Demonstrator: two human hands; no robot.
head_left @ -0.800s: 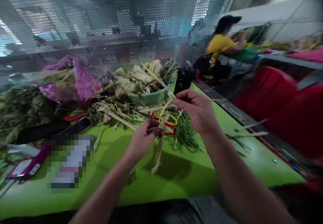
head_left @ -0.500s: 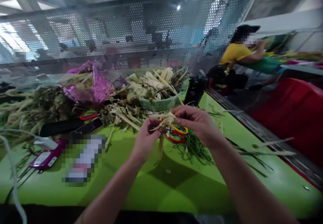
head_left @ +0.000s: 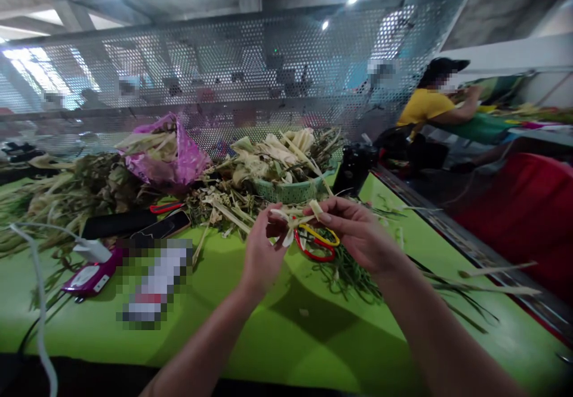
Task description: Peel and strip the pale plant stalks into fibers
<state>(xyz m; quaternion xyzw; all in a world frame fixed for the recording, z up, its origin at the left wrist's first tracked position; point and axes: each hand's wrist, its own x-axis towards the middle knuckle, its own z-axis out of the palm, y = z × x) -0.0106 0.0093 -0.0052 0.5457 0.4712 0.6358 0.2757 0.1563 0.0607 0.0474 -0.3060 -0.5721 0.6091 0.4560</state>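
Observation:
Both my hands are raised over a bright green table (head_left: 277, 337). My left hand (head_left: 262, 251) pinches one end of a pale palm-leaf strip (head_left: 293, 218). My right hand (head_left: 353, 230) pinches the other end, fingers pressed together on it. Just below my hands lie scissors (head_left: 316, 245) with red and yellow handles, resting on a bunch of thin green stems (head_left: 344, 265).
A green basket (head_left: 290, 189) heaped with pale leaves stands behind my hands, beside a purple plastic bag (head_left: 172, 152) and piles of greenery (head_left: 62, 194). Phones (head_left: 152, 230), a pink device (head_left: 87, 277) and a white cable (head_left: 38, 301) lie left. A perforated metal screen (head_left: 233, 68) backs the table. A person in yellow (head_left: 425, 107) sits far right.
My hands have come closer together, and the long hanging end of the leaf strip is now drawn up between them. The view has tilted upward.

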